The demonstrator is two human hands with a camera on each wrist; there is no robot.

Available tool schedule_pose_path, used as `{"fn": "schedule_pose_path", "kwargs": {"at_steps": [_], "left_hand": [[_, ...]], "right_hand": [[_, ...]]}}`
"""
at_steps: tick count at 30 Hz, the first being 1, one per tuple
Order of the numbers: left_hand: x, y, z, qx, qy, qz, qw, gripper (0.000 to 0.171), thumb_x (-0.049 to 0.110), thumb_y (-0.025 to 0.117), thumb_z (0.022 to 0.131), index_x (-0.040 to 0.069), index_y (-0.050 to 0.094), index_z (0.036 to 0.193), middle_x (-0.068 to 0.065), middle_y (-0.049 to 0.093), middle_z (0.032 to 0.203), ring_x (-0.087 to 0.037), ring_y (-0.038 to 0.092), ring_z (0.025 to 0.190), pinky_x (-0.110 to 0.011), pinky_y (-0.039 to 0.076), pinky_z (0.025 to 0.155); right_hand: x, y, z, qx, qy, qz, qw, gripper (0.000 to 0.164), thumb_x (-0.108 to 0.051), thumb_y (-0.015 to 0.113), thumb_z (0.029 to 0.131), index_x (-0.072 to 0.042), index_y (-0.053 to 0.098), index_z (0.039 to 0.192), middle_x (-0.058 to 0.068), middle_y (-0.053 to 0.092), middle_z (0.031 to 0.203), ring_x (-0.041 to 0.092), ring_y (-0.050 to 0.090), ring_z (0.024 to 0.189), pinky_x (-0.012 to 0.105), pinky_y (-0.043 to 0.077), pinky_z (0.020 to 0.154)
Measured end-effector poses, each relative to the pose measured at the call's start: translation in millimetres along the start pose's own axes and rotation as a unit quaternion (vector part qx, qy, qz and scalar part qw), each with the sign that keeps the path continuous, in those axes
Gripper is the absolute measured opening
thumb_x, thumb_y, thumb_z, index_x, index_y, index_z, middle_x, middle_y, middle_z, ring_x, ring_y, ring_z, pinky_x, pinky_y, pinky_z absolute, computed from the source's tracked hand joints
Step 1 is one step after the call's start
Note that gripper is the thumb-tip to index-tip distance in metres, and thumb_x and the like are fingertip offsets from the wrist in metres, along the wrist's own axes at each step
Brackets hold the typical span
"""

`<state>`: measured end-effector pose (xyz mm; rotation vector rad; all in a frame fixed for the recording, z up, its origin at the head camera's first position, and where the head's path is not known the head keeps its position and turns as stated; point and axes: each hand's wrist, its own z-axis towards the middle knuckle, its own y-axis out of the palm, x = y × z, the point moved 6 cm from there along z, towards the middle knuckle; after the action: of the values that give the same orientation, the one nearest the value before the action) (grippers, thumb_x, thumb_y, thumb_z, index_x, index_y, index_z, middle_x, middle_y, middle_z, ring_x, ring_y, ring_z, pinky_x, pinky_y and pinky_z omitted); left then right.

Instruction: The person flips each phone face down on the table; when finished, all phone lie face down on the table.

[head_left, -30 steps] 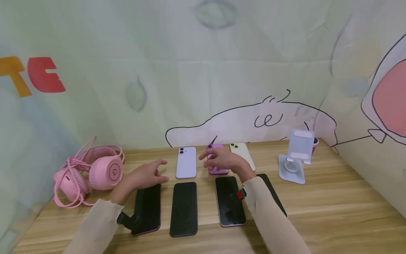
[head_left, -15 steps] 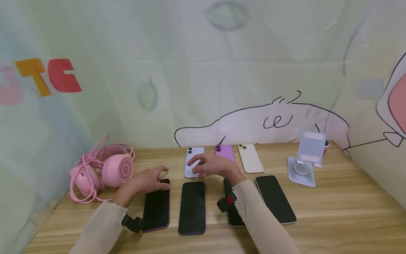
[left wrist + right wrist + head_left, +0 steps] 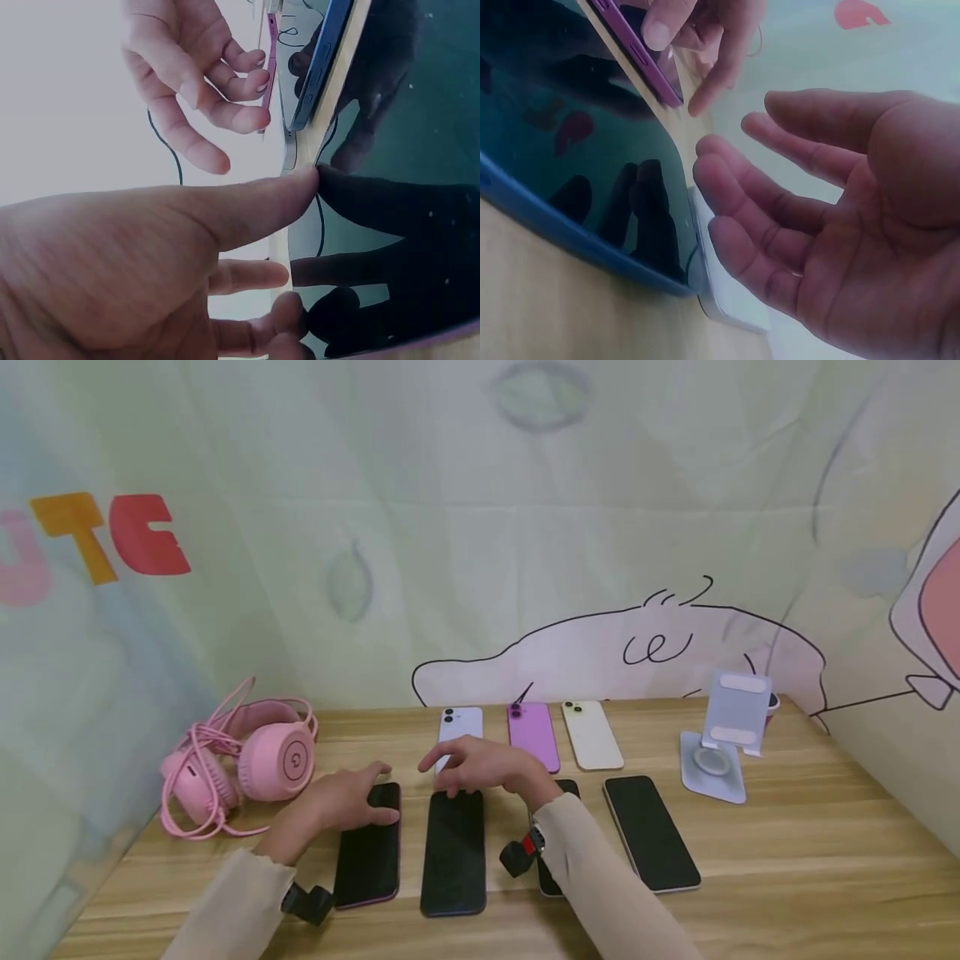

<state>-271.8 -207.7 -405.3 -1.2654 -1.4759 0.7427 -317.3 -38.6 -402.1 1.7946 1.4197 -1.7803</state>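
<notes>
My left hand is over the upper part of a black-screened smartphone with a purple-red edge, the leftmost in the front row. In the left wrist view its thumb tip meets the glossy screen, and the other fingers are loosely bent at the far side. My right hand hovers with relaxed fingers at the top end of the neighbouring smartphone, which has a blue edge. Nothing lies between its fingers in the right wrist view. Partly behind this hand is a pale lavender smartphone, back up.
A purple phone and a cream phone lie back up at the rear. Another black-screened phone sits right of one partly under my right sleeve. Pink headphones are at left, a pale blue stand at right.
My right hand has moved left and nearer, from over the purple phone to the top of the blue-edged phone. My left hand has lowered slightly over its phone. The head view has turned left.
</notes>
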Motion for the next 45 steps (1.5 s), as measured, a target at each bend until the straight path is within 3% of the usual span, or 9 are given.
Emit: {"fn": "schedule_pose_path", "kwargs": {"at_steps": [8, 16, 28, 36, 45], "left_hand": [[4.0, 1.2, -1.7, -0.018, 0.009, 0.016, 0.9997, 0.089, 0.048, 0.077, 0.084, 0.003, 0.038, 0.149, -0.029, 0.057, 0.131, -0.033, 0.061, 0.102, -0.058, 0.046, 0.095], [6.1, 7.8, -3.0, -0.034, -0.003, 0.015, 0.9993, 0.110, 0.063, 0.080, 0.073, 0.003, 0.032, 0.153, -0.030, 0.056, 0.126, -0.035, 0.058, 0.098, -0.057, 0.049, 0.090], [7.8, 11.0, -1.2, -0.018, -0.008, 0.012, 0.9997, 0.110, 0.063, 0.079, 0.074, 0.003, 0.031, 0.153, -0.031, 0.054, 0.123, -0.036, 0.057, 0.094, -0.054, 0.050, 0.084], [5.8, 10.8, 2.1, 0.004, 0.022, -0.002, 0.9998, 0.099, 0.051, 0.082, 0.074, 0.004, 0.037, 0.149, -0.024, 0.061, 0.112, -0.030, 0.058, 0.086, -0.048, 0.051, 0.077], [5.2, 10.5, 4.9, 0.000, 0.021, -0.014, 0.9997, 0.104, 0.049, 0.080, 0.075, -0.002, 0.030, 0.151, -0.020, 0.062, 0.105, -0.029, 0.058, 0.085, -0.049, 0.051, 0.080]], "right_hand": [[-4.9, 11.9, 5.1, -0.022, -0.019, 0.021, 0.999, 0.035, -0.012, 0.059, 0.100, -0.005, 0.057, 0.135, 0.012, 0.071, 0.104, 0.019, 0.065, 0.086, 0.032, 0.053, 0.077], [-2.3, 26.4, 12.1, -0.050, 0.015, 0.049, 0.997, 0.038, -0.006, 0.057, 0.099, -0.005, 0.052, 0.137, 0.010, 0.069, 0.104, 0.021, 0.066, 0.090, 0.035, 0.055, 0.084], [-5.8, 34.3, 11.5, -0.054, 0.019, 0.047, 0.997, 0.043, -0.007, 0.058, 0.100, -0.005, 0.049, 0.142, 0.012, 0.069, 0.109, 0.022, 0.068, 0.090, 0.035, 0.055, 0.084], [-10.7, 39.6, 13.2, -0.051, 0.010, 0.056, 0.997, 0.046, -0.007, 0.056, 0.100, -0.008, 0.046, 0.146, 0.009, 0.073, 0.098, 0.020, 0.068, 0.090, 0.032, 0.054, 0.081], [-8.8, 37.7, 12.6, -0.049, 0.015, 0.068, 0.996, 0.044, -0.005, 0.056, 0.100, -0.005, 0.046, 0.143, 0.011, 0.069, 0.110, 0.022, 0.069, 0.087, 0.034, 0.054, 0.081]]}}
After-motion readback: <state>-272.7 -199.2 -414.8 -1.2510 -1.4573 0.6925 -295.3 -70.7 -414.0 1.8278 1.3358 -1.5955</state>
